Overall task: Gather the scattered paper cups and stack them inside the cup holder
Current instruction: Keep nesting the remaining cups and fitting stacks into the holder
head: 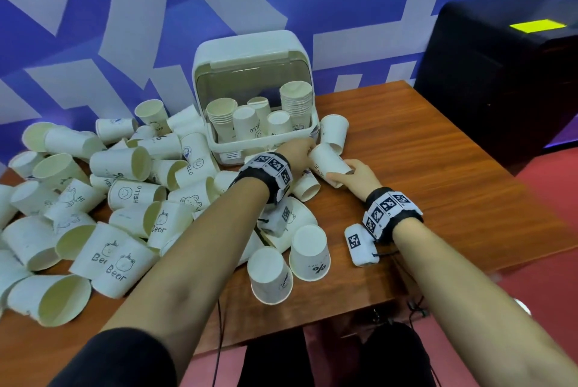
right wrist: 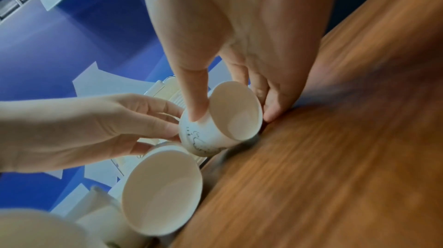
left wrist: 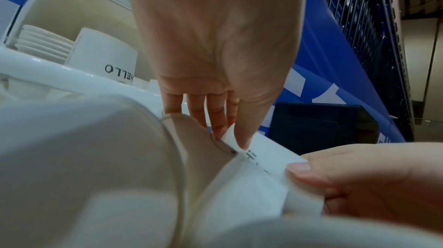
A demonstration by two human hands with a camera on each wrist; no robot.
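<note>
The paper cup [head: 328,164] I'm working lies tilted on its side just in front of the cup holder [head: 255,95], low over the wooden surface [head: 438,161]. My right hand [head: 356,178] is clamped round its open-mouth end, thumb on one wall and fingers on the other. My left hand [head: 297,153] meets its closed base end, fingertips pinching there. A second cup [right wrist: 163,191] lies on its side right below, mouth toward my right wrist camera. Inside the holder I see two nested stacks [head: 295,102] and several single cups standing bottom-up, one printed HELLO [left wrist: 105,56]. Its clear lid is tipped back. To my left a big heap of loose cups [head: 103,199] covers the surface; two more stand upside down near my forearms [head: 309,252].
</note>
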